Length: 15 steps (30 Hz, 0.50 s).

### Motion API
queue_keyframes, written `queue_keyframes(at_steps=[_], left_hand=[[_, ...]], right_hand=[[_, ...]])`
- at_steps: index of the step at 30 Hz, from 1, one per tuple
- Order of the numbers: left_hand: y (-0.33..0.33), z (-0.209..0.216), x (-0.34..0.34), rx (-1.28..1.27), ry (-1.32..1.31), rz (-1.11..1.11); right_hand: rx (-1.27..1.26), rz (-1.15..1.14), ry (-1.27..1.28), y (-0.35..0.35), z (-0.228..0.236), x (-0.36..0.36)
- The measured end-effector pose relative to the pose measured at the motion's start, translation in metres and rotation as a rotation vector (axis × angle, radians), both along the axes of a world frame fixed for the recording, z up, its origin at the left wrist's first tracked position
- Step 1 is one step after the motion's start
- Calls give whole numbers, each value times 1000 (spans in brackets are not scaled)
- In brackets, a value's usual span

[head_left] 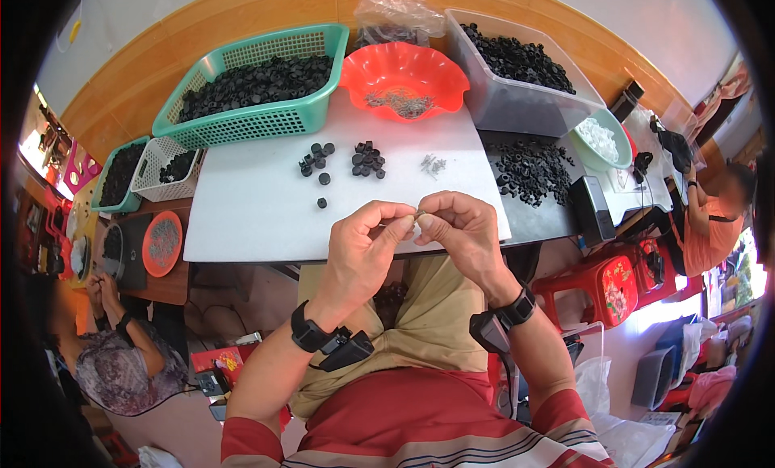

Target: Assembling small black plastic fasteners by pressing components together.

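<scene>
My left hand [365, 244] and my right hand [467, 232] meet fingertip to fingertip just above the near edge of the white board [266, 214]. Both are closed in a pinch around something tiny, mostly hidden by the fingers, so I cannot make out its kind. Beyond them lie two loose groups of small black cylindrical caps, a left group [316, 160] and a middle group [368, 159]. A single black cap [322, 202] sits closer to my left hand. To the right of these is a small heap of thin silvery metal pieces [433, 165].
Along the back stand a green basket [242, 121] of black parts, a red scalloped bowl [404, 60] with metal pieces, and a clear bin [517, 105] of black parts. More black parts [533, 169] cover the dark surface at right. Two other people sit at left and right.
</scene>
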State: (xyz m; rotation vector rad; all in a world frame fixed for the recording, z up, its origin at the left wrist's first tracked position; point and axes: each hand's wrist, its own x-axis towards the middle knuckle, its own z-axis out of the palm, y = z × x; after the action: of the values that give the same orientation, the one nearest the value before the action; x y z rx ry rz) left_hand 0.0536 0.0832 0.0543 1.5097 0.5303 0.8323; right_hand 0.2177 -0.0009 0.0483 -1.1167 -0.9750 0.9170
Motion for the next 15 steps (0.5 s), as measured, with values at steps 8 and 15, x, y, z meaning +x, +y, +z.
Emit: queue_keyframes(at_steps=[8, 15], left_hand=[[-2, 0, 4, 142, 57, 62], [8, -3, 15, 568, 154, 213]], right_hand=[[-30, -24, -60, -3, 0, 1], [5, -120, -126, -5, -6, 10]])
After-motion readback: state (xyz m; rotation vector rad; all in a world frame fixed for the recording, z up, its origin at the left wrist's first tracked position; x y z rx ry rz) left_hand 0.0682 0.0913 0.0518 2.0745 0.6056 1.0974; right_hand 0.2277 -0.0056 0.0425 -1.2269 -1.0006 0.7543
